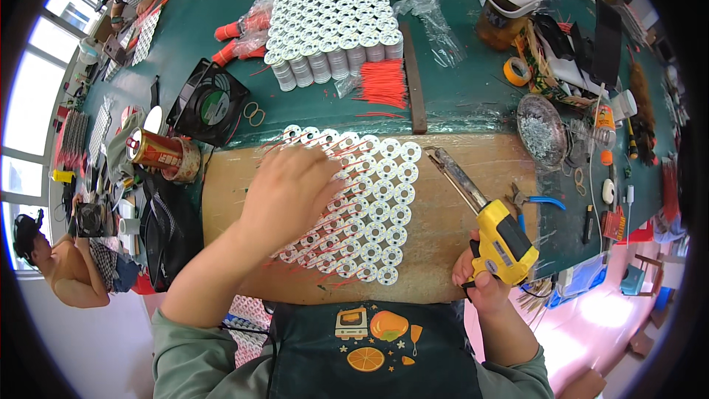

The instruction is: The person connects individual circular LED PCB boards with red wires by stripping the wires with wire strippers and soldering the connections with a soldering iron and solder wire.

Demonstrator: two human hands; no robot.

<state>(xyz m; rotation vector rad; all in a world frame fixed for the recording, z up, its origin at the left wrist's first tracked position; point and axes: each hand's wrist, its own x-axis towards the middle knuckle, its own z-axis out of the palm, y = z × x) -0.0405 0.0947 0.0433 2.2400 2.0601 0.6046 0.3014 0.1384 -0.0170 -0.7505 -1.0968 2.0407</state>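
My right hand (484, 281) is closed round the handle of a yellow and black soldering gun (506, 240), its long metal nose tilted up and left, close to the right edge of a panel. That panel (380, 210) is a sheet of joined small white round circuit boards with dark centres. Thin red wires (336, 227) lie across its left and middle columns. Over the panel's upper left, my left hand (292, 188) is bent with its fingers curled down; their tips, and anything pinched in them, are hidden. Panel and hands are above a brown work board (458, 177).
Beyond the board stand a stack of similar panels (332, 18), a bundle of red wires (382, 83) and a metal bar (415, 81). Blue-handled cutters (535, 199) and a metal dish (543, 129) lie right; a black fan (208, 103) and a can (151, 148) left. Other people work around.
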